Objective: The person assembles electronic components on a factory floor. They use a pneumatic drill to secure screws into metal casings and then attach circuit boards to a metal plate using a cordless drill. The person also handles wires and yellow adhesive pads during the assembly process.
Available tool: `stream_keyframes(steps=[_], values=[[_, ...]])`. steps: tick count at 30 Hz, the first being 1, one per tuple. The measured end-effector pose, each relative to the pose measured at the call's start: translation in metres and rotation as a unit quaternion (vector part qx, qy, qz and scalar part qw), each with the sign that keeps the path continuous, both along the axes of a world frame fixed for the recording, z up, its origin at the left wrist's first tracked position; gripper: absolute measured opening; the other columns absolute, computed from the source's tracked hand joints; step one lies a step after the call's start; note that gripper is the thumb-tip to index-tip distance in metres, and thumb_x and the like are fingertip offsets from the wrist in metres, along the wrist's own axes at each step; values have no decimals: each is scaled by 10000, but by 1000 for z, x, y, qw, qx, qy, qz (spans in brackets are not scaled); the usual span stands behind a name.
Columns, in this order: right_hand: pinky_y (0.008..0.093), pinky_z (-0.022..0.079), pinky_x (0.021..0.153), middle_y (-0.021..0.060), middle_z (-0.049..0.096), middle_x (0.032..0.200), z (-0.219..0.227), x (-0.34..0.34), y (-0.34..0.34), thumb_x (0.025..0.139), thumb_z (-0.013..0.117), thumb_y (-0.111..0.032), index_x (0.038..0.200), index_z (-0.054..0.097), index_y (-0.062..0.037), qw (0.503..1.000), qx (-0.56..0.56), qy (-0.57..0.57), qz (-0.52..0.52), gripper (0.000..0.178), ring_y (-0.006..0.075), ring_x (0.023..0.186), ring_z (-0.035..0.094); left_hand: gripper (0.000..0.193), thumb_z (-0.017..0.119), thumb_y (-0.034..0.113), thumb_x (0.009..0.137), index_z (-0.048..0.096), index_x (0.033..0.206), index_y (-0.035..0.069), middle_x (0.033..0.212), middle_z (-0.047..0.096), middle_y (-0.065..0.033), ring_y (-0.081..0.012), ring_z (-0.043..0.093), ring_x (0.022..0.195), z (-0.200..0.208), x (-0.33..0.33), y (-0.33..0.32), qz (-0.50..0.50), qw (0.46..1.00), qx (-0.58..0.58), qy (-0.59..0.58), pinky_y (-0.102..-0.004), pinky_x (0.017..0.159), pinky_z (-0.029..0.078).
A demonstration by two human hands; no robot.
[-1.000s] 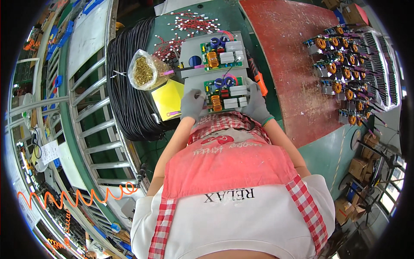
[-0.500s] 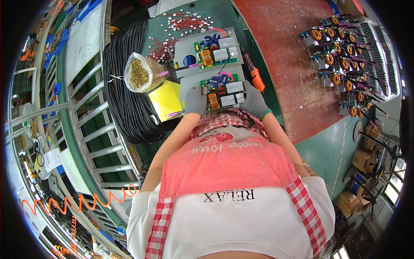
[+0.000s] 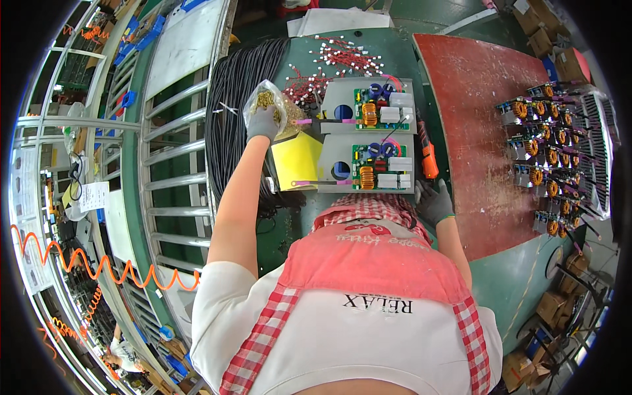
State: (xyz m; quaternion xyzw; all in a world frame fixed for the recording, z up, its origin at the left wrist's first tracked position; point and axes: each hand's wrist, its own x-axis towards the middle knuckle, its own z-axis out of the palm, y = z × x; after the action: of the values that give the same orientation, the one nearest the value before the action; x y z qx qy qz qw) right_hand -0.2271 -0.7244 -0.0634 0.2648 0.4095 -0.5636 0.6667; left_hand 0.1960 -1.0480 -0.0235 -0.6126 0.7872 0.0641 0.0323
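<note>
Your clear bag of small gold-coloured pieces sits just left of 2 grey plates, each carrying a circuit board. Your left hand is at the bag's mouth; its grip is hidden. Your right hand is near the orange tool; you can't tell whether it's grasping anything. Black cable lies left of the bag.

1. The left hand is hiding its fingertips in the clear bag.
2. I am finding the brass-coloured pieces too small to identify.
3. Whether the right hand is touching the lower grey plate is escaping me.
4. The top edge is cutting off a red object.
</note>
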Motion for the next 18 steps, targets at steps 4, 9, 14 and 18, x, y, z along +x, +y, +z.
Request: stream_keyframes(steps=[4, 9, 14, 18], values=[[326, 492, 803, 92, 544, 1257, -24, 0, -23, 887, 449, -472, 1199, 512, -40, 998, 23, 16, -64, 537, 223, 1080, 542, 382, 517, 304, 851, 545, 1194, 138, 1226, 518, -194, -378, 570, 1064, -21, -9, -15, 10, 995, -12, -101, -438, 905, 448], [307, 520, 696, 78, 617, 1131, -73, -3, -38, 910, 391, -341, 1172, 533, -55, 984, 64, 8, -169, 413, 216, 959, 600, 463, 548, 238, 841, 443, 1253, 55, 1283, 451, -234, -409, 522, 1127, -29, -11, -28, 43, 995, 81, -49, -464, 947, 425], [272, 499, 626, 78, 633, 1023, -58, 4, -17, 912, 363, -311, 1132, 558, -70, 982, -12, 80, -171, 381, 175, 847, 601, 490, 582, 255, 818, 423, 1237, 58, 1229, 482, -263, -417, 536, 1099, -21, -12, -22, 49, 994, 87, -34, -465, 936, 437], [252, 449, 536, 68, 618, 914, 8, 11, 33, 904, 422, -328, 1077, 568, -73, 976, -2, 122, -181, 341, 131, 721, 551, 391, 569, 250, 824, 484, 1148, 49, 1089, 580, -253, -413, 574, 1023, -22, -15, -25, 26, 996, 80, -15, -470, 887, 459]])
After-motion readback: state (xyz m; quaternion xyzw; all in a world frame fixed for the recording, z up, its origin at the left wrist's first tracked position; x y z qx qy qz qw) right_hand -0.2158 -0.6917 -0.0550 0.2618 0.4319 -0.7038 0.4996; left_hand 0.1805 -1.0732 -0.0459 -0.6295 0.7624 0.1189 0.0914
